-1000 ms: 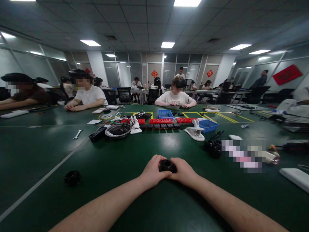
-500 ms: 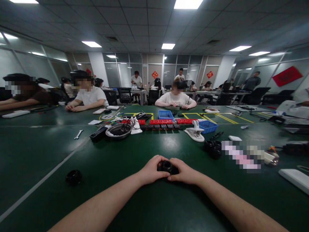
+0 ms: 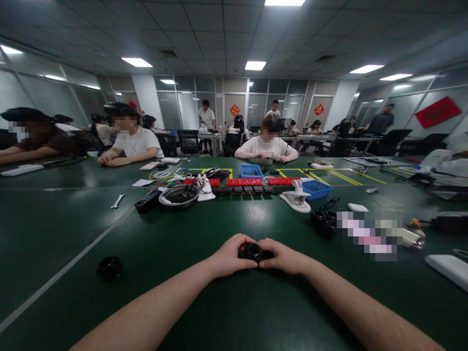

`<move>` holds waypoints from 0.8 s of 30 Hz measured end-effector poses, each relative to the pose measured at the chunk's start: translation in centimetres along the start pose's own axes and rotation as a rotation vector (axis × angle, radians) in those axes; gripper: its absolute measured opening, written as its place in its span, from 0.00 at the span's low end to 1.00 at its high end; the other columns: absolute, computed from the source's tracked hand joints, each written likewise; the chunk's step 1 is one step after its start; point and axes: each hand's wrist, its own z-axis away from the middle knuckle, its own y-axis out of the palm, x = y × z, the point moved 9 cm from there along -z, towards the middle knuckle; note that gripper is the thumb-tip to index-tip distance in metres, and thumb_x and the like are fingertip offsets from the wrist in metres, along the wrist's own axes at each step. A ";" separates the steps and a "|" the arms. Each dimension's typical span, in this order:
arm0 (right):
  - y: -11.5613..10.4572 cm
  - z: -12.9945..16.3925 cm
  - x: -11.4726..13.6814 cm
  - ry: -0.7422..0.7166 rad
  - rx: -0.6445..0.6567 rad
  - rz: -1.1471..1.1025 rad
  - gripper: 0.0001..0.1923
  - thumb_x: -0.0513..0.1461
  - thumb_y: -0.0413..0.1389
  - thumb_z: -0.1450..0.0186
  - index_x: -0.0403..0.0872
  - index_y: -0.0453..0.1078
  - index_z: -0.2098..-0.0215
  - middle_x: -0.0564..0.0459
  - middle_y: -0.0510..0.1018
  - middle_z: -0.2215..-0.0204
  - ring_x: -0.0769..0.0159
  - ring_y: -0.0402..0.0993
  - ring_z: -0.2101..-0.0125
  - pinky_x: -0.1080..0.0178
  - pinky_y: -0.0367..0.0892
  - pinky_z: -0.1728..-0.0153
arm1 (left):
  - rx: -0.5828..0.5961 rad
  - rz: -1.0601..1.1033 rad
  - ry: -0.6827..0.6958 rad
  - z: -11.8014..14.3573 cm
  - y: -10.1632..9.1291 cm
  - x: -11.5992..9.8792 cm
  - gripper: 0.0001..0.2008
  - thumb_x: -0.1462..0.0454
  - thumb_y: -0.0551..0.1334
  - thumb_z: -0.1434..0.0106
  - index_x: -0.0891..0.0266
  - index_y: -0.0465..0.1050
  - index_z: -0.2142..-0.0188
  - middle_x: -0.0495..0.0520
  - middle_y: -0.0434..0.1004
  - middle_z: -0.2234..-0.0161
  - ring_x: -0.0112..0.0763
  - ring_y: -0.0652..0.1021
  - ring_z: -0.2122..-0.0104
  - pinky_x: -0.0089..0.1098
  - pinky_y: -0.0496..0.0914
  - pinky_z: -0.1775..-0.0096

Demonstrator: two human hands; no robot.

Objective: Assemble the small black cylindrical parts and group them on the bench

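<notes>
The green table (image 3: 175,243) looks smooth and faintly glossy; the black part (image 3: 253,251) resembles shiny plastic.

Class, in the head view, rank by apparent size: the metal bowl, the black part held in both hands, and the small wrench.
1. metal bowl
2. black part, though nearness to the camera inflates it
3. wrench

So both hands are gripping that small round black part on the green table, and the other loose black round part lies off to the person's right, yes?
Not quite. The head view shows the loose black round part to the person's left. Both the left hand and right hand do grip the small round black part on the green table.
</notes>
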 end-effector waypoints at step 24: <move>-0.5 -0.3 -0.9 0.323 -0.399 0.547 0.18 0.50 0.56 0.52 0.44 0.62 0.73 0.52 0.68 0.74 0.63 0.62 0.71 0.63 0.54 0.71 | -0.290 -0.094 -0.123 0.6 -1.0 0.0 0.18 0.63 0.65 0.55 0.61 0.65 0.64 0.51 0.64 0.65 0.32 0.67 0.66 0.30 0.63 0.64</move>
